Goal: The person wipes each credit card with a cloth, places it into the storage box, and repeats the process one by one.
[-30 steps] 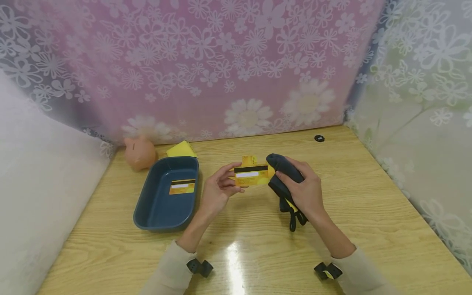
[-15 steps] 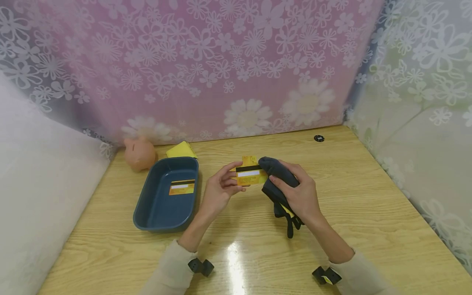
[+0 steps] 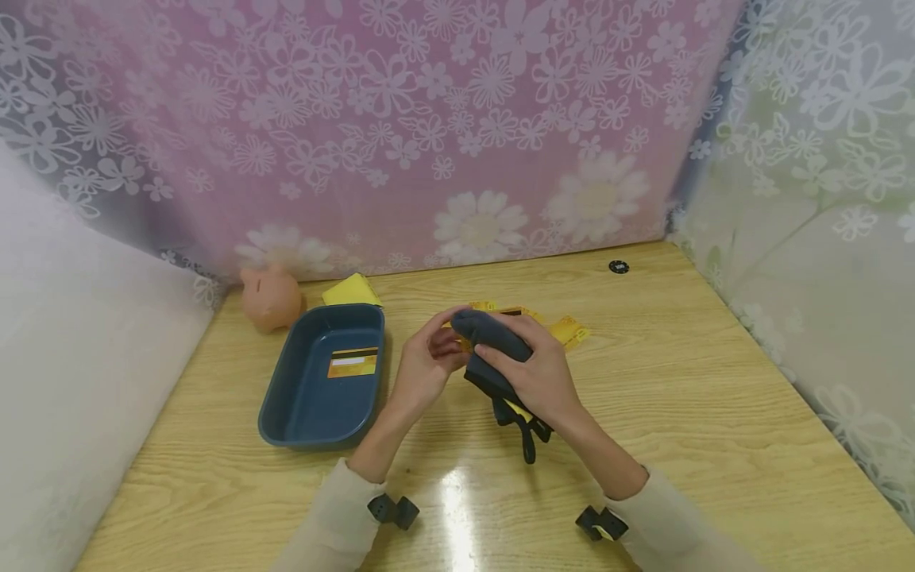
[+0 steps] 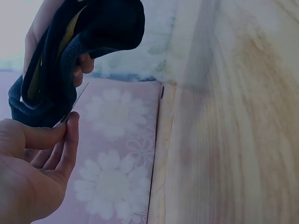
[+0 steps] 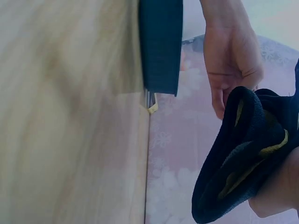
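In the left wrist view, the left hand (image 4: 32, 172) pinches a thin card (image 4: 80, 96), seen edge-on, beside a bunched dark-blue cloth (image 4: 112, 28). The right wrist view shows the cloth's thick folded layers, yellow between them. In the head view, the right hand (image 3: 546, 373) clasps the cloth in front of the card, mostly hiding it above the desk (image 3: 715, 413); yellow cards (image 3: 572, 332) lie beyond. Wiping the card seems the step in hand; the next move likely calls for a firm pinch while the cloth crosses its face.

A black disc (image 3: 619, 267) lies well apart from an orange piggy bank (image 3: 272, 299).
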`<action>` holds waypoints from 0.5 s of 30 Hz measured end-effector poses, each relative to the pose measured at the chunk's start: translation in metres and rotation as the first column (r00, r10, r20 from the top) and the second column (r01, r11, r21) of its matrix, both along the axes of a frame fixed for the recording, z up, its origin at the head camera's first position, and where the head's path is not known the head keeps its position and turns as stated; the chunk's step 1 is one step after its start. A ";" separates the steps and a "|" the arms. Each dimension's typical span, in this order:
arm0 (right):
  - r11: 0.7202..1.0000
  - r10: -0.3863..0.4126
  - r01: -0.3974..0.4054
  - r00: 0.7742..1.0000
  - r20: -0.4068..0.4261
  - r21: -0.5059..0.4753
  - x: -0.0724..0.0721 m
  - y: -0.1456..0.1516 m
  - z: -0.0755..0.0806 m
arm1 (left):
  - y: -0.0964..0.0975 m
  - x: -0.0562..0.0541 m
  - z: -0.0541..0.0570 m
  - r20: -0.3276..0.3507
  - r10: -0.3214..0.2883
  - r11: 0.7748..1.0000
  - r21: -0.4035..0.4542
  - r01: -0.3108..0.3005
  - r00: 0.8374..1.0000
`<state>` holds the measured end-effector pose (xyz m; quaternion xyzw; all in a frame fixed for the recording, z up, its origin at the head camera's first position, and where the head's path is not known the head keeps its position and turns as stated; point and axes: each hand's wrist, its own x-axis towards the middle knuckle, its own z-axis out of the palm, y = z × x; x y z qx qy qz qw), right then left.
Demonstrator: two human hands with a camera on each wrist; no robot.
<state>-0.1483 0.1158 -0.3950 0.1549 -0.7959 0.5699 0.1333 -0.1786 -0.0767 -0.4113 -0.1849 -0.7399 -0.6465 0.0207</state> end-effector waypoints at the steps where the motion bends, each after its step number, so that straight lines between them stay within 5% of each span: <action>1: 1.000 0.001 -0.001 1.000 0.000 0.000 -0.002 -0.002 0.001 | 0.000 -0.001 0.001 -0.006 0.007 1.000 -0.004 -0.007 1.000; 15: 0.999 -0.046 0.046 0.999 0.025 0.005 -0.016 -0.014 0.002 | 0.002 -0.012 0.005 0.065 0.091 0.996 0.003 -0.092 0.994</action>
